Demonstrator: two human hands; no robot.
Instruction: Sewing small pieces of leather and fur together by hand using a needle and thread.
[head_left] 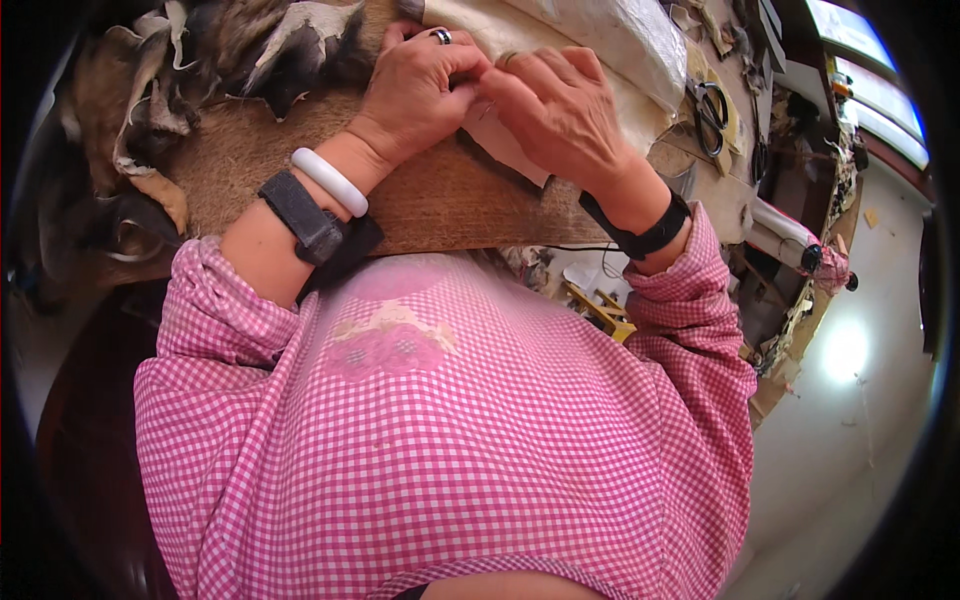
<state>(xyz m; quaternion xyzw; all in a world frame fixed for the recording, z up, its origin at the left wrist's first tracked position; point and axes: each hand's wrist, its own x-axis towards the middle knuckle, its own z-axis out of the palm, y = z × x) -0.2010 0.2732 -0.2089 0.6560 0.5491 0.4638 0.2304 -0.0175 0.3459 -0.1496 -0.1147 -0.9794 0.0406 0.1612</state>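
Toward twelve o'clock over the desk (440, 212), left hand (422, 92) and right hand (565, 115) meet, fingertips pinched, contents hidden, above a pale sheet (508, 150), work seemingly begun but unfinished.

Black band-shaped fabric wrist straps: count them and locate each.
2. One black strap around the left wrist, on the elbow side of the round white bangle; another black strap around the right wrist. Pink checked sleeves could hide more.

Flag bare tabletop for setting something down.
Bare wood between the left wrist, pale piece and table edge; a fuzzy brown stretch between that wrist and the fur scraps. Crowded: around the left hand and right hand, and rightward among white sheeting and scissors.
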